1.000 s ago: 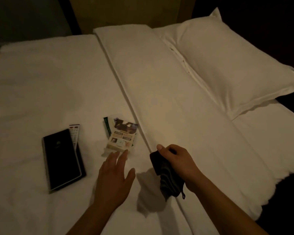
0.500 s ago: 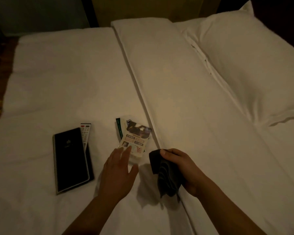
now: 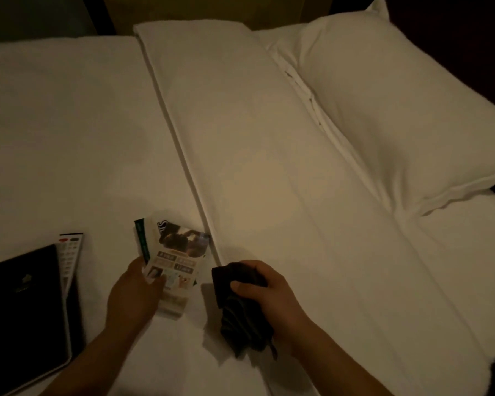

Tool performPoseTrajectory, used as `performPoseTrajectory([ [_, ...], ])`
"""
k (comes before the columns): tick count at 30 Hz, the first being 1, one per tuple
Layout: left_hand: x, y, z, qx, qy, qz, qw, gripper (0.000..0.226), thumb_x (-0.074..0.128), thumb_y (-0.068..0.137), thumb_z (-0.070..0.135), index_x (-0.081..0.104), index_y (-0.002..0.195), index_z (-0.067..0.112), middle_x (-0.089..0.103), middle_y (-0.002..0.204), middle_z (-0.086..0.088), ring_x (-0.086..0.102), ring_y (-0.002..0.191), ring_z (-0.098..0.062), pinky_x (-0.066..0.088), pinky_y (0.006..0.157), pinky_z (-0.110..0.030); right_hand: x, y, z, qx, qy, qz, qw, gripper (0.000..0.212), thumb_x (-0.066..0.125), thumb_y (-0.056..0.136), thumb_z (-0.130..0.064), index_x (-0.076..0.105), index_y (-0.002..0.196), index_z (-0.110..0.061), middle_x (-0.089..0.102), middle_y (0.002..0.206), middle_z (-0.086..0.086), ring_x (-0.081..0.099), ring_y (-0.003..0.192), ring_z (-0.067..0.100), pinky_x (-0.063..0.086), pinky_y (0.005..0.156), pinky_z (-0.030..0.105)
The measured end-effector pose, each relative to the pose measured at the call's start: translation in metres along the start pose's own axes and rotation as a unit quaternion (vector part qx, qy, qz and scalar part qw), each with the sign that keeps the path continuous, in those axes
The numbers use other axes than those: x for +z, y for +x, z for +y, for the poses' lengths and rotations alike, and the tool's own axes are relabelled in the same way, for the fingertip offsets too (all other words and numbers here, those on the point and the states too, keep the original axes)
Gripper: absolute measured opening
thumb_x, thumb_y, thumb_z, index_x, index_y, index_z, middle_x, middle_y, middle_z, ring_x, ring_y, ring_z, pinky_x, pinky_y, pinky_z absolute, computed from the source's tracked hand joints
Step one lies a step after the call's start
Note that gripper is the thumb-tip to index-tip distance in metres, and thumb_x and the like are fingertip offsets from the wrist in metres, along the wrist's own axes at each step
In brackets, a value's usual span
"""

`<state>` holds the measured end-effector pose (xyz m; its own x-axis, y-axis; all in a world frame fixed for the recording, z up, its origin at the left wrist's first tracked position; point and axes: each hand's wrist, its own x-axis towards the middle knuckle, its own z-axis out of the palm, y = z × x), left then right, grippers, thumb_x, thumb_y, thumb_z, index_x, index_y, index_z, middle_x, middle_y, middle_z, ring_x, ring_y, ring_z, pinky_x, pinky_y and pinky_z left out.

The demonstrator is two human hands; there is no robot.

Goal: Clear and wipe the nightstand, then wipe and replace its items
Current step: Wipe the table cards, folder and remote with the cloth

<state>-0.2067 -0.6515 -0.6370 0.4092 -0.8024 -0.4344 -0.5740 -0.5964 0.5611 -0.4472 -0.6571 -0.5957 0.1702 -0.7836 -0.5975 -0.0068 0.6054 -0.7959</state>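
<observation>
Nearest me, the right hand [image 3: 272,295] is clutching a bunched dark cloth [image 3: 240,318], and the left hand [image 3: 135,292] is gripping a printed leaflet [image 3: 177,264] by its lower corner, just above the white bedsheet [image 3: 69,138]. A black folder [image 3: 29,312] is hiding part of a remote control [image 3: 69,252]. Farther off, a pillow [image 3: 397,110] is running out of view on the right; the dim light is blurring the leaflet's print.

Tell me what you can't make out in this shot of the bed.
Head view, dim:
Remote: lower part hidden under the black folder.
Leaflets: print too small; left hand covers a corner.
Cloth: bunched in the right hand, shape unclear.
Nightstand: out of frame.
</observation>
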Motion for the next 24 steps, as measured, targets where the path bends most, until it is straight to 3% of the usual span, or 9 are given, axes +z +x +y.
performPoseTrajectory([
  [3, -0.002, 0.004, -0.006, -0.04, -0.007, 0.034, 0.999, 0.059, 0.071, 0.091, 0.024, 0.047, 0.143, 0.005, 0.064, 0.131, -0.024, 0.063, 0.11, -0.039, 0.047, 0.086, -0.041, 0.002, 0.002, 0.004, 0.01, -0.005, 0.003, 1.0, 0.041, 0.083, 0.07, -0.029, 0.07, 0.109, -0.035, 0.073, 0.107, -0.003, 0.072, 0.095, 0.018, 0.061, 0.085, 0.037],
  [6, -0.01, 0.002, -0.013, -0.061, -0.097, 0.027, 0.993, 0.029, 0.069, 0.093, 0.022, 0.069, 0.117, 0.007, 0.074, 0.108, -0.018, 0.065, 0.079, -0.023, 0.046, 0.067, -0.032, 0.011, 0.002, 0.0, 0.002, -0.046, 0.009, 0.999, 0.044, 0.085, 0.069, -0.035, 0.062, 0.105, -0.028, 0.069, 0.105, 0.004, 0.072, 0.09, 0.019, 0.061, 0.076, 0.031],
  [8, -0.016, -0.006, -0.014, -0.098, -0.192, -0.006, 0.976, 0.016, 0.064, 0.096, 0.019, 0.073, 0.107, 0.014, 0.076, 0.099, -0.01, 0.068, 0.079, -0.019, 0.049, 0.065, -0.029, 0.021, 0.001, -0.005, -0.015, -0.037, -0.006, 0.999, 0.036, 0.085, 0.07, -0.033, 0.064, 0.098, -0.023, 0.072, 0.099, 0.004, 0.072, 0.087, 0.02, 0.061, 0.075, 0.03],
  [11, -0.027, -0.019, -0.014, -0.137, -0.269, -0.019, 0.953, 0.011, 0.063, 0.096, 0.017, 0.071, 0.098, 0.023, 0.077, 0.093, -0.004, 0.07, 0.082, -0.023, 0.053, 0.07, -0.034, 0.049, 0.003, -0.013, -0.062, -0.02, -0.056, 0.996, 0.029, 0.083, 0.074, -0.027, 0.072, 0.101, -0.03, 0.073, 0.102, -0.005, 0.072, 0.093, 0.015, 0.06, 0.085, 0.031],
  [15, -0.039, -0.033, -0.011, -0.126, -0.279, -0.068, 0.949, 0.02, 0.064, 0.094, 0.003, 0.071, 0.108, 0.015, 0.076, 0.079, 0.006, 0.068, 0.068, -0.009, 0.052, 0.051, -0.019, 0.097, 0.01, -0.01, -0.114, -0.085, -0.087, 0.986, 0.042, 0.079, 0.076, -0.03, 0.068, 0.114, -0.043, 0.062, 0.122, -0.013, 0.061, 0.113, 0.006, 0.051, 0.102, 0.033],
  [17, -0.041, -0.036, -0.012, -0.124, -0.265, -0.087, 0.952, 0.029, 0.064, 0.093, 0.002, 0.067, 0.121, 0.011, 0.071, 0.096, -0.004, 0.06, 0.076, -0.01, 0.048, 0.068, -0.016, 0.106, 0.017, -0.008, -0.166, -0.151, -0.048, 0.973, 0.04, 0.075, 0.079, -0.03, 0.065, 0.116, -0.042, 0.06, 0.12, -0.013, 0.058, 0.113, 0.002, 0.048, 0.104, 0.032],
  [20, -0.049, -0.039, -0.013, -0.117, -0.226, -0.089, 0.963, 0.019, 0.068, 0.092, 0.015, 0.067, 0.11, 0.023, 0.065, 0.109, -0.006, 0.056, 0.089, -0.015, 0.038, 0.09, -0.026, 0.1, 0.025, -0.011, -0.162, -0.129, 0.055, 0.977, 0.033, 0.069, 0.086, -0.023, 0.066, 0.117, -0.034, 0.066, 0.115, -0.011, 0.062, 0.106, 0.005, 0.052, 0.1, 0.037],
  [22, -0.052, -0.043, -0.01, -0.116, -0.206, -0.1, 0.966, 0.016, 0.066, 0.094, 0.02, 0.064, 0.106, 0.029, 0.066, 0.106, -0.005, 0.055, 0.088, -0.013, 0.037, 0.092, -0.026, 0.095, 0.024, -0.012, -0.153, -0.084, 0.098, 0.98, 0.031, 0.066, 0.085, -0.019, 0.069, 0.113, -0.031, 0.07, 0.11, -0.009, 0.066, 0.101, 0.008, 0.055, 0.096, 0.04],
  [24, -0.056, -0.048, -0.01, -0.095, -0.191, -0.099, 0.972, 0.014, 0.062, 0.096, 0.016, 0.065, 0.106, 0.026, 0.067, 0.099, -0.003, 0.053, 0.081, -0.009, 0.036, 0.085, -0.016, 0.098, 0.014, -0.011, -0.186, -0.1, 0.066, 0.975, 0.032, 0.064, 0.081, -0.024, 0.07, 0.11, -0.036, 0.071, 0.107, -0.014, 0.067, 0.1, 0.006, 0.056, 0.094, 0.037],
])
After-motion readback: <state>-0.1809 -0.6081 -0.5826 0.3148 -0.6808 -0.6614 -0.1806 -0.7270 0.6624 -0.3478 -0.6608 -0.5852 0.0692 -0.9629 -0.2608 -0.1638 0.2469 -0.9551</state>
